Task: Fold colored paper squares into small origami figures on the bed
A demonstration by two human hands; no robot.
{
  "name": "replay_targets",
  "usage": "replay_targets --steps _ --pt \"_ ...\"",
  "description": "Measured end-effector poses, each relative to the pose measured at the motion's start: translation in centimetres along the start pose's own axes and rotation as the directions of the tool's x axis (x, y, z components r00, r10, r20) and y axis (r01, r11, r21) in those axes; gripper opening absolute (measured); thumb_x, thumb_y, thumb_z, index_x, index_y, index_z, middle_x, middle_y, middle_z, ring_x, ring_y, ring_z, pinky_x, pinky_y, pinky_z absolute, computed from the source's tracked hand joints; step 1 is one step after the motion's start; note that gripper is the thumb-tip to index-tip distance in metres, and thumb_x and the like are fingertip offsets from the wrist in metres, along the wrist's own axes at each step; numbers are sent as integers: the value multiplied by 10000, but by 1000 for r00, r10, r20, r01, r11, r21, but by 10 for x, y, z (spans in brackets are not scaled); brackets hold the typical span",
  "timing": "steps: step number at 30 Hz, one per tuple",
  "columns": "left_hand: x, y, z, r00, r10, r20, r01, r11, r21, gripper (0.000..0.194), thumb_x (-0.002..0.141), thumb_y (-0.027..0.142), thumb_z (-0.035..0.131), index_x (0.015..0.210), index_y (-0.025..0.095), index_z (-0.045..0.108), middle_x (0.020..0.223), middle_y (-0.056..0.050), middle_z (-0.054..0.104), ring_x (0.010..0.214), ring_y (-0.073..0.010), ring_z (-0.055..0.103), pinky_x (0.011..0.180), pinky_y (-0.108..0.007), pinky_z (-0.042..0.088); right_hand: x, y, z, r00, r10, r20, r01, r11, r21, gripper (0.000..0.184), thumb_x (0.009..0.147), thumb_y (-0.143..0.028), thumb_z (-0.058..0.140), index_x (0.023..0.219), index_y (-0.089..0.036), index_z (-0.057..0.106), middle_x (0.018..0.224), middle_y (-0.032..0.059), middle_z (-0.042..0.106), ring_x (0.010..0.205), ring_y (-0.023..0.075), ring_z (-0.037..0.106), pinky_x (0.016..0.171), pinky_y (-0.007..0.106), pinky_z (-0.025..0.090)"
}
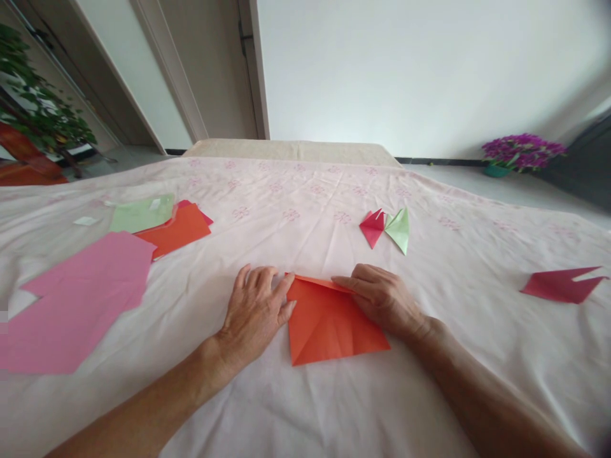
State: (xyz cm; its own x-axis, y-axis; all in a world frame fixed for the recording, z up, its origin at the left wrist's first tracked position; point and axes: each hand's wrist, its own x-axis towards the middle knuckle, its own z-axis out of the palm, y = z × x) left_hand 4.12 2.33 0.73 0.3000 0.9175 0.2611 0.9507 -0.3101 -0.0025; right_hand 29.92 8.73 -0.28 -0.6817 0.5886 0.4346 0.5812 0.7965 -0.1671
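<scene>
A folded orange paper square (pixel 329 324) lies on the pale pink tablecloth (pixel 305 203) right in front of me. My left hand (pixel 255 312) rests flat at its left edge, fingers stretched out and touching the paper's upper left corner. My right hand (pixel 384 299) lies on the paper's upper right edge, with its fingers extended along the top fold and pressing it down. Neither hand grips anything.
Pink sheets (pixel 76 302) lie at the left, with orange (pixel 176 232) and light green (pixel 140 214) sheets behind them. A folded red piece (pixel 373 228) and a green one (pixel 399 230) sit beyond my hands. A dark red folded piece (pixel 561 285) lies at the right.
</scene>
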Motion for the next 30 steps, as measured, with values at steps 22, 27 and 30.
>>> replay_targets --steps 22,27,30 --pt "1 -1 -2 1000 10 -12 -9 999 32 393 869 305 583 1254 227 580 1172 -128 571 1148 -293 503 1059 -546 339 3 -16 -13 970 -191 153 222 951 -216 229 989 -232 437 999 -220 665 766 41 561 754 171 447 723 321 336" --pt "3 -6 4 990 139 -20 -137 989 60 398 887 277 555 1261 141 560 1282 -152 533 1296 -315 391 1090 -487 345 3 -16 -14 968 -190 162 221 954 -203 225 988 -245 445 1014 -222 667 778 42 565 754 169 442 721 319 331" --pt "6 -9 10 968 251 -8 -250 967 54 404 895 232 534 1264 68 531 1294 -162 531 1295 -290 392 1092 -420 362 3 -17 -14 971 -171 167 202 961 -190 235 990 -255 442 1038 -235 671 782 39 565 752 166 442 714 315 330"
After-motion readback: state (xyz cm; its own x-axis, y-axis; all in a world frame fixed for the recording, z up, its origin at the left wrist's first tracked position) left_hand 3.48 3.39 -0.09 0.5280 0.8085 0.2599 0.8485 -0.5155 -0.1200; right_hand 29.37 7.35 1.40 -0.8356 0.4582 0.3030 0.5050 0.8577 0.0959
